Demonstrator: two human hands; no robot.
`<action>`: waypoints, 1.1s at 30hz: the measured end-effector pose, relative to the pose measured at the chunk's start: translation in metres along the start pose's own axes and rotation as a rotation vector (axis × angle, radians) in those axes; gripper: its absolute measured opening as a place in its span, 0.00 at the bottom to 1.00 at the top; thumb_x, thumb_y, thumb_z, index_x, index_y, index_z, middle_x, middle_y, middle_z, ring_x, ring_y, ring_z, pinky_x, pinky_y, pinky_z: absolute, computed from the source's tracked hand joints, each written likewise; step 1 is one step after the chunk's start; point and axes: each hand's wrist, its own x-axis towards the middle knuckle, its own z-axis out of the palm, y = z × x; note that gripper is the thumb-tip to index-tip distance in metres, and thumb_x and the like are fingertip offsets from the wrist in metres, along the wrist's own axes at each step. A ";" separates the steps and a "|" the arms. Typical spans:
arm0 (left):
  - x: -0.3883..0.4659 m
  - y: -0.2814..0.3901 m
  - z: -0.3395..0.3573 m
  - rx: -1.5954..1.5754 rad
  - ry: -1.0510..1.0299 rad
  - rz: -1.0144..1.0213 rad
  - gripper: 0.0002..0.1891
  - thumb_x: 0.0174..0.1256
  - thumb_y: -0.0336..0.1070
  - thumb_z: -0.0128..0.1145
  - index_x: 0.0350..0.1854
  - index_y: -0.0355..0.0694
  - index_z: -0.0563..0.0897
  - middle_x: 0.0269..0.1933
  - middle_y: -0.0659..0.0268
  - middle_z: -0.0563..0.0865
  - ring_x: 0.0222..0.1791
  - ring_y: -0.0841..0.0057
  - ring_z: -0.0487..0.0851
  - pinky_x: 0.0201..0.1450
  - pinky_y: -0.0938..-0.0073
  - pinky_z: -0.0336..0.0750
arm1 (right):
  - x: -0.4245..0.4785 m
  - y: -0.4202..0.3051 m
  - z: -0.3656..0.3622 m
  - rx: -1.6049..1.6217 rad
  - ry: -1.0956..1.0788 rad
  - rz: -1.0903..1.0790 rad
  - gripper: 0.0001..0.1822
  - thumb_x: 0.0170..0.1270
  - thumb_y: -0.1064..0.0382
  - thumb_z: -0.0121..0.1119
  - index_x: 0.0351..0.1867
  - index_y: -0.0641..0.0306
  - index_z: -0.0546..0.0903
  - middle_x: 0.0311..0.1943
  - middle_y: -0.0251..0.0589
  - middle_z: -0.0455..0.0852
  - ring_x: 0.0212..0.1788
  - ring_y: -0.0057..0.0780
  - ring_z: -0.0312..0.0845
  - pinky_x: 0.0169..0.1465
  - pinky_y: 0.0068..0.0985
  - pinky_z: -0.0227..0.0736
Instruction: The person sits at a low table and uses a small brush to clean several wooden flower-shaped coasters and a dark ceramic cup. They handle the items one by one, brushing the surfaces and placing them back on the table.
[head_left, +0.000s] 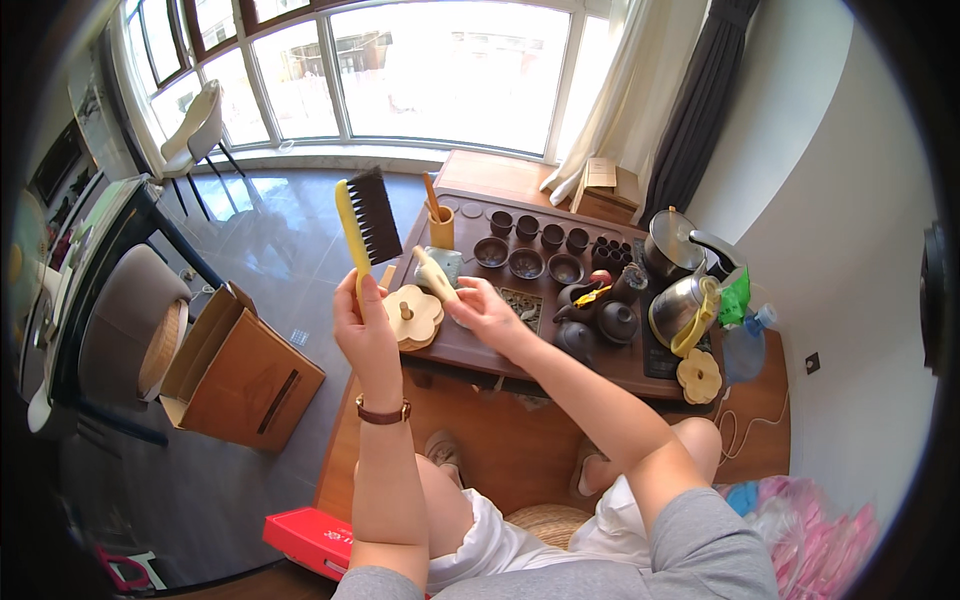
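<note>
My left hand (367, 322) grips the yellow handle of a brush (371, 225), which stands upright with its dark bristles toward the right. In my right hand (486, 311) is a pale wooden piece (435, 274), narrow at its far end; its near end is hidden by my fingers. Between the hands, a flower-shaped wooden piece (424, 307) with a short peg rests at the tea table's (480, 345) left front corner. Just beyond the wooden piece lies a pale translucent packet (444, 262). A bamboo cup (442, 231) holding wooden tools stands behind it.
Dark cups (527, 227) and bowls (526, 262) stand in rows on the table. Dark teapots (616, 321), a steel kettle (675, 311) and another flower-shaped wooden piece (700, 375) are at right. An open cardboard box (247, 375) stands left; a red box (311, 536) lies near my thigh.
</note>
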 end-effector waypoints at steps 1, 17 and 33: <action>-0.003 0.000 0.001 0.014 -0.029 -0.007 0.14 0.76 0.40 0.56 0.53 0.34 0.81 0.35 0.72 0.81 0.30 0.90 0.74 0.32 0.87 0.68 | -0.006 -0.012 -0.013 0.209 -0.051 0.151 0.37 0.70 0.45 0.62 0.69 0.69 0.63 0.60 0.47 0.77 0.58 0.26 0.76 0.62 0.28 0.72; -0.063 -0.022 0.091 0.559 -0.476 0.423 0.11 0.71 0.34 0.58 0.50 0.35 0.82 0.38 0.55 0.85 0.34 0.58 0.84 0.34 0.63 0.78 | -0.091 -0.038 -0.115 1.082 -0.083 0.177 0.34 0.73 0.32 0.38 0.69 0.50 0.71 0.64 0.45 0.77 0.61 0.42 0.76 0.60 0.29 0.70; -0.064 -0.036 0.106 0.539 -0.453 0.440 0.11 0.71 0.30 0.57 0.52 0.37 0.82 0.36 0.57 0.83 0.31 0.59 0.83 0.32 0.65 0.77 | -0.100 -0.043 -0.139 0.983 -0.041 0.231 0.33 0.75 0.34 0.33 0.68 0.51 0.71 0.58 0.42 0.82 0.54 0.33 0.80 0.53 0.25 0.72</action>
